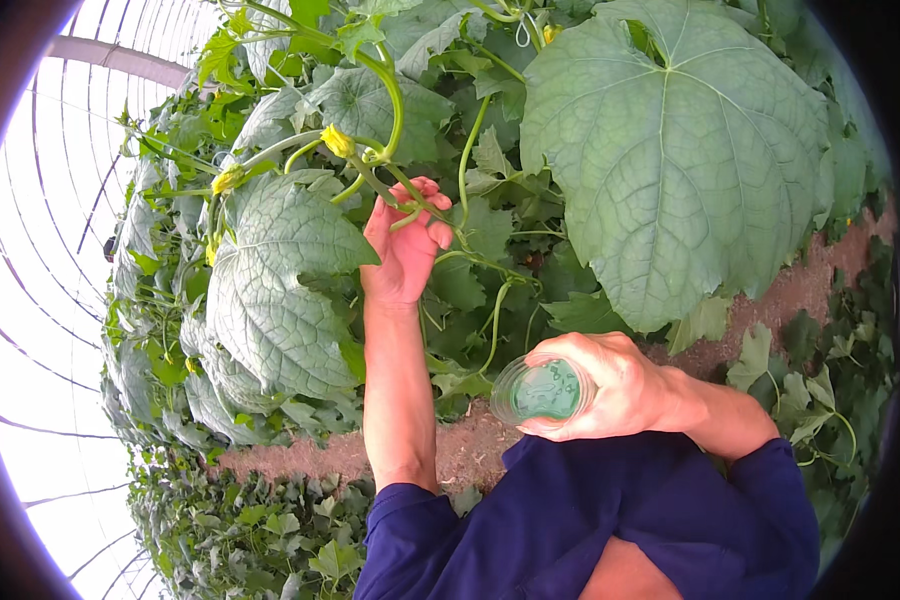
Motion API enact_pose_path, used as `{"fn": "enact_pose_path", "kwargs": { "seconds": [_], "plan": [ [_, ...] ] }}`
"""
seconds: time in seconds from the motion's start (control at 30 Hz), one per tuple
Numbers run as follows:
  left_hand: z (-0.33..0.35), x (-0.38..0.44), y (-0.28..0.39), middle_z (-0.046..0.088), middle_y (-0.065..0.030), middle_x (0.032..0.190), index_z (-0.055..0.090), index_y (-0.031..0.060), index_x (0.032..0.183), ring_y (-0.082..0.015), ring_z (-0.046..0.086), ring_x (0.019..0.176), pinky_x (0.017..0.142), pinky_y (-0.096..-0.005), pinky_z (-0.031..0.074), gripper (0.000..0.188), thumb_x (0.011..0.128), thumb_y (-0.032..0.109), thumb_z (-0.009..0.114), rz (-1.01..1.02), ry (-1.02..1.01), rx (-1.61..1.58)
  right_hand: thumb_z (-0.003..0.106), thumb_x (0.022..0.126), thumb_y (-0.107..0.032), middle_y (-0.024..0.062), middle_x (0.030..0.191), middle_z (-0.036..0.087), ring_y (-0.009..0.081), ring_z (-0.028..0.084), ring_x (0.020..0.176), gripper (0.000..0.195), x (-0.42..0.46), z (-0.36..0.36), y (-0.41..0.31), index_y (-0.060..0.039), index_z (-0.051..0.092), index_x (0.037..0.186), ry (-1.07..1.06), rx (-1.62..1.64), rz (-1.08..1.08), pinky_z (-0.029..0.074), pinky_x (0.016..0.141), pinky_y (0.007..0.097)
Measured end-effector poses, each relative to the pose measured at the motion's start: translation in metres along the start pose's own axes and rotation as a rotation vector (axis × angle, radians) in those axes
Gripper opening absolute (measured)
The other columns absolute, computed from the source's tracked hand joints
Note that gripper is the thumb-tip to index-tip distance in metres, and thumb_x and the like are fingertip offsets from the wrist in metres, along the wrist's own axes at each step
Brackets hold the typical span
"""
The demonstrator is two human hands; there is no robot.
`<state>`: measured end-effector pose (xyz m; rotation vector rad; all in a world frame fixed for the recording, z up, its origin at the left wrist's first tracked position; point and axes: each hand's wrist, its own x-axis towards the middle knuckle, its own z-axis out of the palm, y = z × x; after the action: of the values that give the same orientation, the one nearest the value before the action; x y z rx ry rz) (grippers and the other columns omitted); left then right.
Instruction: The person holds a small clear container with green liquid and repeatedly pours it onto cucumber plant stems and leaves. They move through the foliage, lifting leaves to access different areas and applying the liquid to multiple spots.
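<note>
My left hand (pixel 401 251) is raised among the vines, palm towards me. Its thumb and curled fingers are loosely around the lower end of a slim young gourd (pixel 373 178), tipped by a closed yellow flower (pixel 337 141). A green vine stem (pixel 420 196) crosses in front of the fingers, and part of the grip is hidden. My right hand (pixel 607 382) holds a clear plastic cup (pixel 504 391) in front of my chest. Green liquid (pixel 546 390), with bubbles or droplets on it, is visible inside the tilted cup.
A very large leaf (pixel 667 150) hangs above my right hand. Another broad leaf (pixel 277 277) lies left of my left forearm, near a second yellow flower (pixel 229 178). Bare soil (pixel 465 450) runs between plant rows. A pale greenhouse arch (pixel 120 61) curves at upper left.
</note>
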<state>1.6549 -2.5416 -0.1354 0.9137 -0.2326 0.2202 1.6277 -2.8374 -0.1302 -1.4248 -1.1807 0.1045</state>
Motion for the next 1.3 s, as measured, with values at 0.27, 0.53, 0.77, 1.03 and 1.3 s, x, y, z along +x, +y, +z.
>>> {"fn": "enact_pose_path", "kwargs": {
  "seconds": [0.27, 0.53, 0.77, 1.03, 1.3],
  "plan": [
    [0.014, -0.001, -0.003, 0.056, -0.0182, 0.130, 0.058, 0.0026, 0.124, -0.0319, 0.061, 0.112, 0.073, -0.0410, 0.060, 0.042, 0.104, 0.038, 0.046, 0.028, 0.097, 0.135, 0.092, 0.065, -0.022, 0.0139, 0.090, 0.069, 0.0283, 0.072, 0.077, 0.059, 0.003, -0.007, -0.002, 0.0005, 0.060, 0.109, 0.056, 0.005, 0.013, 0.058, 0.068, 0.0353],
    [0.036, -0.008, -0.017, 0.030, -0.0162, 0.155, 0.027, 0.0033, 0.152, -0.0333, 0.049, 0.131, 0.088, -0.0418, 0.057, 0.063, 0.103, 0.035, 0.050, 0.225, 0.096, 0.834, 0.094, 0.062, -0.018, 0.0143, 0.095, 0.071, 0.0259, 0.073, 0.082, 0.063, 0.011, -0.028, -0.006, 0.0033, 0.060, 0.111, 0.075, -0.027, -0.003, 0.059, 0.072, 0.0333],
    [0.057, -0.017, -0.018, 0.036, -0.0131, 0.153, 0.042, 0.0063, 0.140, -0.0332, 0.047, 0.133, 0.094, -0.0426, 0.047, 0.048, 0.096, 0.024, 0.053, 0.759, 0.058, 1.785, 0.097, 0.051, -0.010, 0.0218, 0.089, 0.069, 0.0310, 0.073, 0.080, 0.070, 0.027, -0.067, -0.083, 0.0065, 0.053, 0.104, -0.026, 0.016, 0.038, 0.059, 0.066, 0.0401],
    [0.071, 0.039, -0.074, 0.047, -0.0093, 0.150, 0.065, 0.0099, 0.123, -0.0360, 0.043, 0.136, 0.102, -0.0467, 0.034, 0.037, 0.087, 0.013, 0.058, 1.102, 0.195, 1.939, 0.099, 0.050, -0.007, 0.0255, 0.104, 0.067, 0.0382, 0.069, 0.096, 0.098, 0.060, -0.089, -0.124, 0.0032, 0.039, 0.126, -0.201, 0.376, -0.060, 0.052, 0.091, 0.0523],
    [0.065, 0.041, -0.066, 0.041, -0.0089, 0.154, 0.052, 0.0078, 0.139, -0.0355, 0.040, 0.139, 0.106, -0.0493, 0.033, 0.057, 0.083, 0.005, 0.060, 1.024, -0.035, 1.854, 0.088, 0.068, -0.011, 0.0096, 0.105, 0.068, 0.0156, 0.065, 0.096, 0.055, 0.115, -0.043, -0.090, 0.0036, 0.061, 0.113, 0.304, 0.070, 0.127, 0.052, 0.087, 0.0312]
  ]
}}
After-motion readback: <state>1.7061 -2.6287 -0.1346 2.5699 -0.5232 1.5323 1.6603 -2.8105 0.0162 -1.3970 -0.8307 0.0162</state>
